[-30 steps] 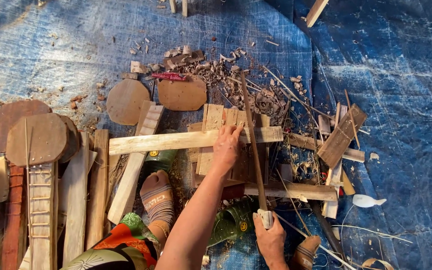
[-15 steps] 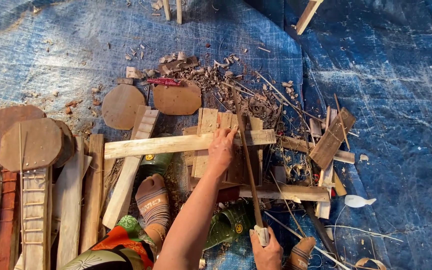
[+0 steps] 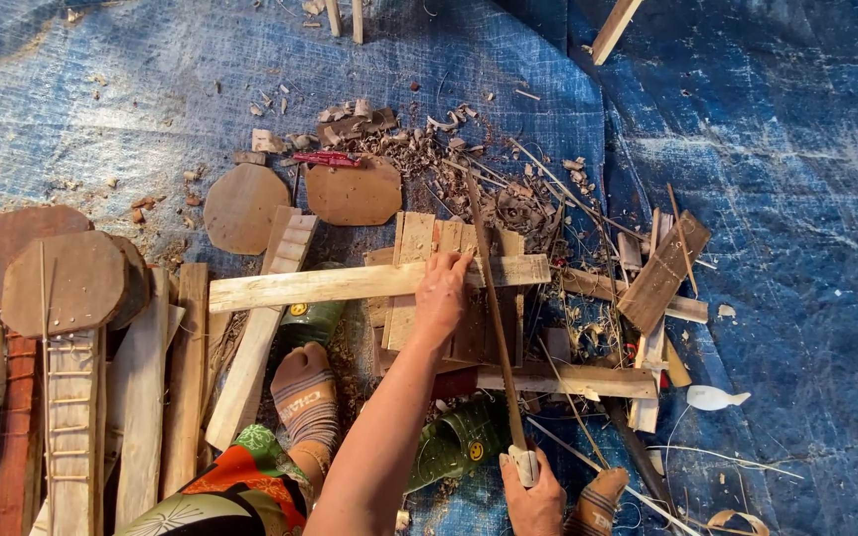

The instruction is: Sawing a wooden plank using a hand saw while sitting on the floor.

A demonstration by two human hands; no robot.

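Left hand [image 3: 441, 296] lies palm down, fingers spread and flat, on a long pale wooden slat [image 3: 350, 285] that runs crosswise over a stack of short upright boards [image 3: 419, 288]; it presses on the slat and grips nothing. Right hand [image 3: 533, 496], at the bottom edge of the view, is closed around the pale handle end of a long thin blade [image 3: 494, 318], which slants up from the hand and crosses the slat just beside the fingertips of the left hand. Whether the blade's edge bites into the wood cannot be told.

Beneath the stack a second slat [image 3: 588, 379] lies roughly parallel to the first. A foot in a striped sock [image 3: 305, 397] rests between the boards on the left, and a green sandal [image 3: 459, 442] lies under the left forearm. A second socked foot [image 3: 598, 501] shows beside the right hand.

At left, several long planks [image 3: 166, 387] lie side by side, next to a ladder-like wooden neck [image 3: 71, 417] topped by a round brown disc [image 3: 64, 283]. Two more flat brown discs [image 3: 245, 206] lie above the slat, with a small red tool [image 3: 325, 158] at the edge of one. Wood shavings [image 3: 419, 149] are heaped beyond them. At right, a dark board [image 3: 662, 270] lies tilted over thin sticks, and a white spoon-like piece [image 3: 715, 398] lies nearby. Everything rests on a blue tarpaulin [image 3: 796, 149].
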